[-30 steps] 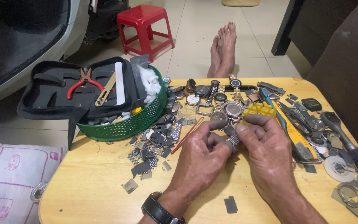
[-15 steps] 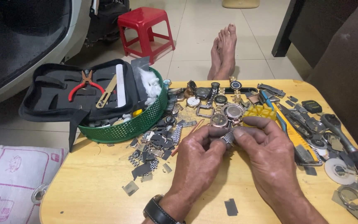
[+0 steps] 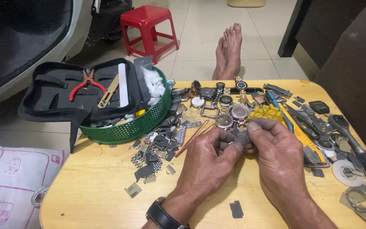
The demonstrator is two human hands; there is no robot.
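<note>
- Working on a short metal watch band (image 3: 241, 138), held just above the wooden table (image 3: 98, 186), to the right of the green basket (image 3: 136, 127) and a little nearer the body.
- Left hand (image 3: 208, 159): narrow pinch on the band's left end, thumb and forefinger closed on it, other fingers curled under.
- Right hand (image 3: 276, 157): likewise closed on the band's right end, thumb on top, fingertips touching those of the left hand.
- Judged as the handling-and-checking step on the band's links; no tool in either hand, and the exact link or pin under the fingers too small to tell.
- Calls next for a steady two-handed pinch, a small turn or flex of the band and a firm hold, so that nothing drops among the loose parts below.
- Right of the basket, beyond the hands: a yellow holder block (image 3: 267, 113) and a cluster of watches (image 3: 225, 101).
- Just right of the basket's rim, near the left hand: a pile of loose band links (image 3: 157, 148) and thin copper-coloured rods (image 3: 191, 138).
- Resting on the basket's left side: an open black tool case (image 3: 51, 93) with red-handled pliers (image 3: 85, 85).
- Far right of the basket, at the table's edge: dark flat tools and round parts, well apart from the hands.
</note>
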